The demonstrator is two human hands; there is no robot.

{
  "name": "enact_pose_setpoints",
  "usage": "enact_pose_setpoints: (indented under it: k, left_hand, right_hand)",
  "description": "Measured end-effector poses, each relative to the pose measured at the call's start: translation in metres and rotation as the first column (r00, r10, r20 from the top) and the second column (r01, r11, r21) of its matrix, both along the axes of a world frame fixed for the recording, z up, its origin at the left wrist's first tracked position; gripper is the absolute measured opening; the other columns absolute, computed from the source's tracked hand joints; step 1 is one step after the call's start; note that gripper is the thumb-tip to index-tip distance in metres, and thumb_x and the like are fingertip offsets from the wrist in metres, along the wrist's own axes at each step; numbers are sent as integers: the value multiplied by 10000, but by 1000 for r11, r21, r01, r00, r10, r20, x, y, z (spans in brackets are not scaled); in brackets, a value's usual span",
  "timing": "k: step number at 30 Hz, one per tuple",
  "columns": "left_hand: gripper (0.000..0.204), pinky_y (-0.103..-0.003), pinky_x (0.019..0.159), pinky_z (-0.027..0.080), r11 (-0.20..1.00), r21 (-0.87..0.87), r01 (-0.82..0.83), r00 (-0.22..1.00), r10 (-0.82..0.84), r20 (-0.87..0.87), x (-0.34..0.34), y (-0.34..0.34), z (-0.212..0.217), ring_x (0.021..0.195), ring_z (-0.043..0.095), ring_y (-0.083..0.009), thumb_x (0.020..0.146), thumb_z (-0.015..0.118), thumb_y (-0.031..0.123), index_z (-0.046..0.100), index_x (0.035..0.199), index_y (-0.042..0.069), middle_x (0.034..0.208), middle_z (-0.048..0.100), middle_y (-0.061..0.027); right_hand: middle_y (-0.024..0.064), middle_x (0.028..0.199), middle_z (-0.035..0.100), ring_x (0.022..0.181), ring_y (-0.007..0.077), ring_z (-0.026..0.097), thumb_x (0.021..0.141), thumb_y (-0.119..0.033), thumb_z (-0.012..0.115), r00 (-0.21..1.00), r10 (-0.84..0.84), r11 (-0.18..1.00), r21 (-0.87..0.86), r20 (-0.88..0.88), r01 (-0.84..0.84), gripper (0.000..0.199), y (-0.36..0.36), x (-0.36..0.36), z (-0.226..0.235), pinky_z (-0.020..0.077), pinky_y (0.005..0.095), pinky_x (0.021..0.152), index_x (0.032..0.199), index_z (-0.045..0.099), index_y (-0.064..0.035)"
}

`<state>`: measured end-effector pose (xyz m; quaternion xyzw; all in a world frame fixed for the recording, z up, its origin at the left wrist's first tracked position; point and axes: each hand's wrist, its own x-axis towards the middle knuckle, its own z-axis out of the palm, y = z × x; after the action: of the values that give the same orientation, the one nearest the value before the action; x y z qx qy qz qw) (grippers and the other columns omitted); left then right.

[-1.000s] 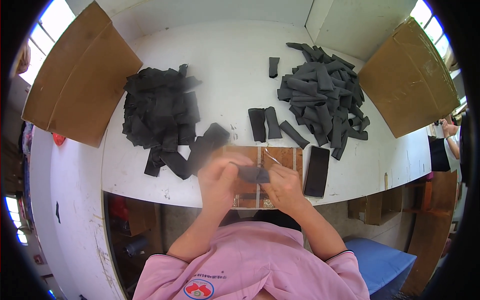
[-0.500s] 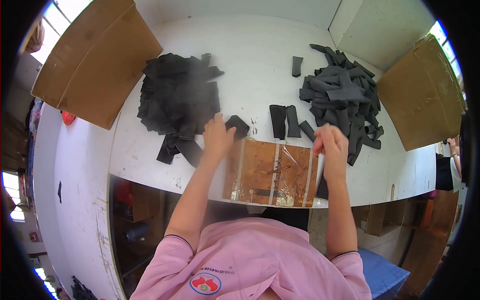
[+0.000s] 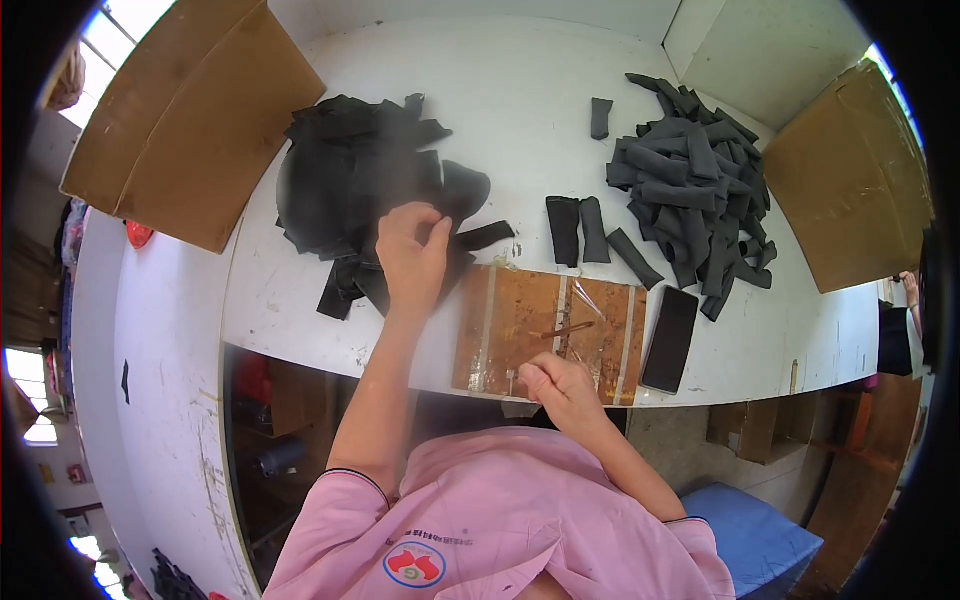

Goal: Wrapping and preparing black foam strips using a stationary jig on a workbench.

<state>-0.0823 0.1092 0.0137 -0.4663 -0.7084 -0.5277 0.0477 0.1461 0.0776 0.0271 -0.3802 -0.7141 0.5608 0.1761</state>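
Since 0.5 s ago, left hand [image 3: 412,255] has moved onto black fabric pile [image 3: 365,190], fingers curled pinching a piece to lift it. Right hand [image 3: 560,388] dropped to wooden board [image 3: 520,325] near edge, loosely closed, holding nothing I can tell. Rolled-pieces pile [image 3: 690,180] far right.

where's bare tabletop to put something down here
Bare white table lies between the left black pile and the right grey pile. Crowded: the brown board, phone and left hand.
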Motion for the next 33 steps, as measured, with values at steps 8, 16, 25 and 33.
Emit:
enact_pose_setpoints:
  k: [8,16,25,33]
  left_hand:
    - [52,-228,573,447,911,276,306,135,-328,935,10,-40,47,639,559,-114,734,601,41,550,744,35,708,579,-40]
    - [145,-161,512,341,743,-90,663,434,-283,856,42,-86,49,593,428,-17,691,600,-59,502,741,36,666,480,34]
    - [191,-154,598,380,944,-25,329,584,-183,791,51,-106,14,664,469,-40,698,586,-58,508,851,26,737,501,11]
    - [196,-177,536,386,933,94,348,325,-215,921,69,-117,52,613,499,-66,772,593,177,516,834,8,715,536,-24]
  right_hand:
    - [124,800,566,761,184,546,821,-291,528,961,-183,980,-118,-208,161,358,1,-47,9,437,295,670,943,521,45]
    - [-14,763,545,690,53,493,795,-213,607,805,-439,747,-659,-398,82,225,4,-58,15,414,210,614,905,555,-23]
    - [73,724,551,641,206,526,630,-28,649,943,-171,889,367,-286,272,142,-10,-57,7,416,285,549,759,590,-16]
    - [79,762,534,674,238,510,533,10,641,977,-40,617,764,-209,189,269,-7,-54,1,426,324,562,796,596,-26]
